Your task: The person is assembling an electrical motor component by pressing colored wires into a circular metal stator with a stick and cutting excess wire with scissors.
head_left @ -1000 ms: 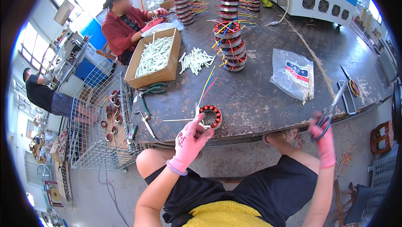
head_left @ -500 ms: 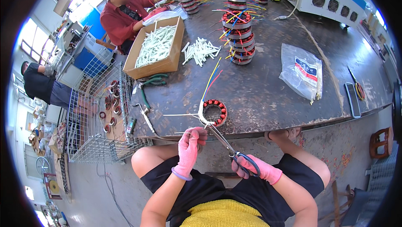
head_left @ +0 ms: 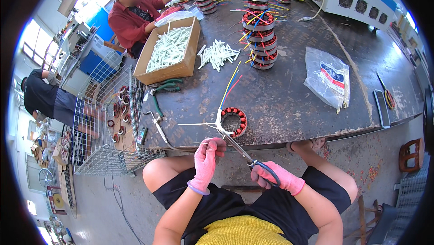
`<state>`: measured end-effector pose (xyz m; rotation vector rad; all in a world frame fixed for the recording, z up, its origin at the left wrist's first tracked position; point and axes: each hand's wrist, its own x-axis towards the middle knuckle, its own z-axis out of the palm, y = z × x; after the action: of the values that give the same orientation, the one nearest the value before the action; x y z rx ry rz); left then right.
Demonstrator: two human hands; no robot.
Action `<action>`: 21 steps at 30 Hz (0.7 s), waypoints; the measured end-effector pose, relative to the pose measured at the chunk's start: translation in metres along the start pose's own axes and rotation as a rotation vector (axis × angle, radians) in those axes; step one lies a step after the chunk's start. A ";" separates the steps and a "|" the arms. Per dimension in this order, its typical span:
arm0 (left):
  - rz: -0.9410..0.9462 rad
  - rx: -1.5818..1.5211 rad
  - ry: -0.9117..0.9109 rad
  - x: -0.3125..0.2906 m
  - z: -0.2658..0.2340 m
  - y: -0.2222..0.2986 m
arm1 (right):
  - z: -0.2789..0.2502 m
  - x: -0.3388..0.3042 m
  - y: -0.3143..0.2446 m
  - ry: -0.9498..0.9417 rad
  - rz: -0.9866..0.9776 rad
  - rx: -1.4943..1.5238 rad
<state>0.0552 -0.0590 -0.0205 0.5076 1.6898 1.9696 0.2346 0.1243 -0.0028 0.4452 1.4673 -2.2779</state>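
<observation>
A ring-shaped motor stator (head_left: 245,117) with red windings lies at the table's near edge. Yellow, blue and red lead wires (head_left: 229,86) rise from its left side, wrapped low down in white sleeving (head_left: 219,120). My left hand (head_left: 208,156), in a pink glove, is closed in a pinch just below the stator, on a thin white cord (head_left: 195,143) whose end sticks out leftward. My pink-gloved right hand (head_left: 278,177) grips scissors (head_left: 244,153) by their dark blue handles. Their blade tips reach the white cord at the stator's lower edge; whether they touch it I cannot tell.
Stacked stators (head_left: 260,41) stand farther back. White sleeves fill a cardboard box (head_left: 192,57), with a loose pile (head_left: 218,55) beside it. Green-handled pliers (head_left: 167,86), a soldering iron (head_left: 159,129), a plastic bag (head_left: 327,77) and a phone (head_left: 382,108) lie around. A co-worker (head_left: 135,14) sits far left.
The view has shifted slightly. My hands stay nearly in place, with the scissors still at the cord. The co-worker's hand has moved back from the stator stack; the person at far left bends lower.
</observation>
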 end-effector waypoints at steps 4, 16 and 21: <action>0.005 0.008 0.015 -0.001 0.000 0.002 | 0.001 0.002 0.007 -0.011 -0.037 0.068; 0.156 0.122 0.045 0.022 0.026 0.039 | 0.021 0.001 0.030 -0.043 -0.149 -0.049; 0.013 0.033 0.141 0.019 0.002 0.017 | 0.022 0.015 0.025 -0.028 -0.097 -0.052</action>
<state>0.0395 -0.0481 -0.0040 0.4004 1.8109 2.0319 0.2319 0.0924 -0.0206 0.3323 1.5628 -2.3041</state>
